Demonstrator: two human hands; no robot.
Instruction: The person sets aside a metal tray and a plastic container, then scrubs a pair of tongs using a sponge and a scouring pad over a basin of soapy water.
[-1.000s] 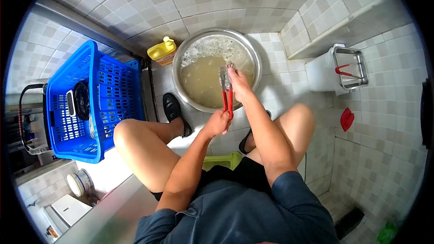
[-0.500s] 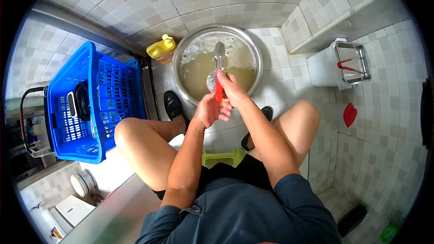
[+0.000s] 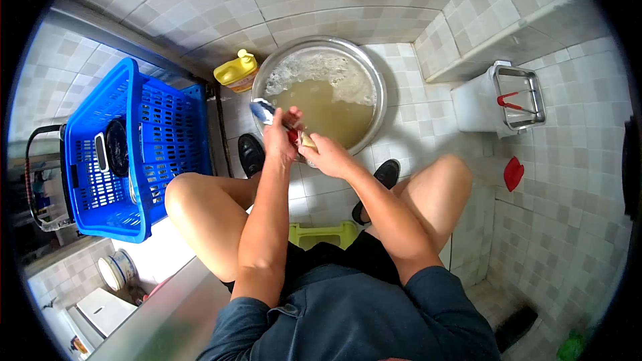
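Note:
Over the near left rim of a wide metal basin (image 3: pixel 382 93) of cloudy, foamy water, my two hands work close together. My left hand (image 3: pixel 277 140) is closed round a red-handled metal utensil, whose shiny spoon-like head (image 3: pixel 262 111) points up and left past the fingers. Just to its right, my right hand (image 3: pixel 328 157) has its fingers closed at the handle end, by a small pale piece (image 3: pixel 307 140) I cannot identify. A silvery scrubber seems to be partly under these fingers, mostly hidden.
A yellow jug (image 3: pixel 237 71) stands left of the basin. Further left is a blue plastic basket (image 3: pixel 142 160) with dark items inside. At right, a white bin (image 3: pixel 476 107) carries a metal tray with red-handled tongs (image 3: pixel 511 101). A green stool (image 3: pixel 324 234) is below me.
Both hands have moved left and the utensil has swung from pointing straight ahead to up-left. It has passed from my right hand's hold to my left, with the right at its handle end.

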